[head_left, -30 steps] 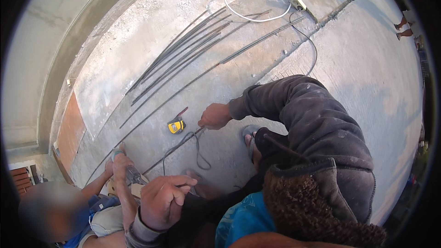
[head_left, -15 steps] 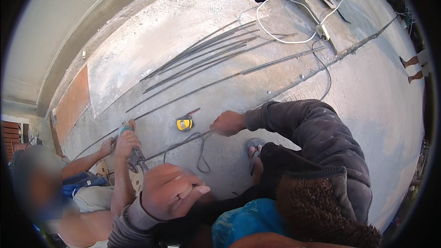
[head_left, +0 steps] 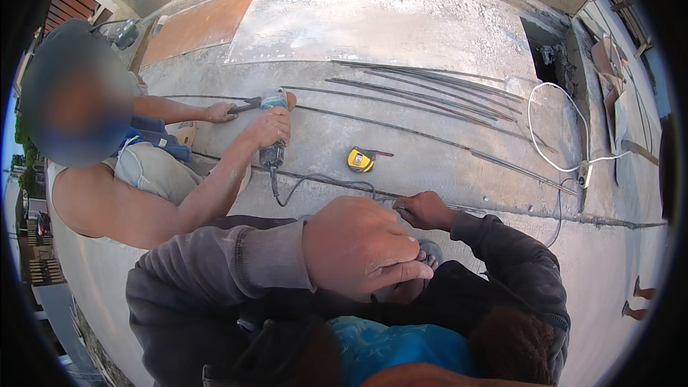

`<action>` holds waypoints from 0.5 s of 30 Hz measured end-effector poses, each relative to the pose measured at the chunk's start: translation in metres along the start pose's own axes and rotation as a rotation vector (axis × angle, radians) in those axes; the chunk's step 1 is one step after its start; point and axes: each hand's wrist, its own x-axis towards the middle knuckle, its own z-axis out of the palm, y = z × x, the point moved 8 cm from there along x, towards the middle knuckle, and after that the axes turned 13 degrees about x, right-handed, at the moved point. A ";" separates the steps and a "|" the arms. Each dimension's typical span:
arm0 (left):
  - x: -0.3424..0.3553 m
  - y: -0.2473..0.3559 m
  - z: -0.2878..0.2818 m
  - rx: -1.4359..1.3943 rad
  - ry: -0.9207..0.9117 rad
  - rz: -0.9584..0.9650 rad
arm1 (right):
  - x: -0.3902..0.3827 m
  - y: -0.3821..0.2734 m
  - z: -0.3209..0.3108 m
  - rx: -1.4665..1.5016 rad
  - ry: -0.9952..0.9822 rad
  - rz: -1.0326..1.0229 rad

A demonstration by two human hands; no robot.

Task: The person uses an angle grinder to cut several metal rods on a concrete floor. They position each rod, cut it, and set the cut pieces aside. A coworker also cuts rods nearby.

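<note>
My left hand (head_left: 362, 244) is large in the near foreground, fingers curled and thumb pinched against them; whatever they hold is too hidden to name. My right hand (head_left: 423, 211) grips a long steel rod (head_left: 315, 180) lying across the concrete (head_left: 430, 50). Beside the rod, a yellow tape measure (head_left: 362, 160) lies on the ground near a loop of dark cable (head_left: 326, 178). At the left, a crouching co-worker (head_left: 107, 201) holds a teal and grey power tool (head_left: 272, 145) in one hand, the other hand at another rod.
Several thin rods (head_left: 430, 89) lie farther off. A white cable (head_left: 530, 122) runs to a socket box (head_left: 584, 175) at the right, beside an open trench (head_left: 545, 50). A rusty sheet (head_left: 193, 21) lies behind. Another person's feet (head_left: 638, 301) show at the right edge.
My view has swung leftward, bringing the co-worker and power tool more fully into view. My left hand appears higher and farther right in the picture; my right hand still grips the rod.
</note>
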 end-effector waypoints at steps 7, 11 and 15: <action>-0.023 -0.036 0.020 0.458 -0.047 -0.125 | 0.001 -0.061 -0.121 0.230 0.640 -0.467; -0.037 -0.049 0.035 0.667 -0.341 -0.156 | -0.025 -0.104 -0.175 -0.057 0.646 -0.654; -0.041 -0.054 0.022 0.868 -0.416 -0.271 | -0.054 -0.167 -0.132 -0.060 0.441 -1.023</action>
